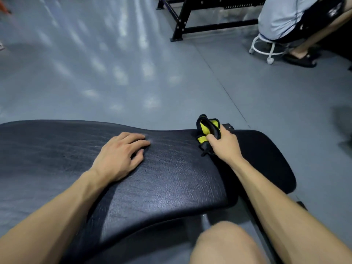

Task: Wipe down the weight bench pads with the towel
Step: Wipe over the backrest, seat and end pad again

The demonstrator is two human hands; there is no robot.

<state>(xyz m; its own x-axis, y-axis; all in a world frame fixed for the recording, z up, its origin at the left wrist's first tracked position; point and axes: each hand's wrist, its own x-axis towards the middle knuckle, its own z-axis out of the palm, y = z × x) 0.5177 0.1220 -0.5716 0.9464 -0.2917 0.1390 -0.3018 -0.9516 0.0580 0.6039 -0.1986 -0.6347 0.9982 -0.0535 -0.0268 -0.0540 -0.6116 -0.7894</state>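
The long black bench pad [167, 168] of grained, creased leatherette carries the left hand [118, 155], flat with its grip spread, while the right hand [224, 143] pinches a crumpled yellow-and-black towel [207, 128] at the pad's far edge.

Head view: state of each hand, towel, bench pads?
left hand: open, flat on the long pad
right hand: shut on the towel
towel: black and yellow, bunched, at the gap between pads
long pad: bare, sheen from light
short pad: bare, partly behind the right arm
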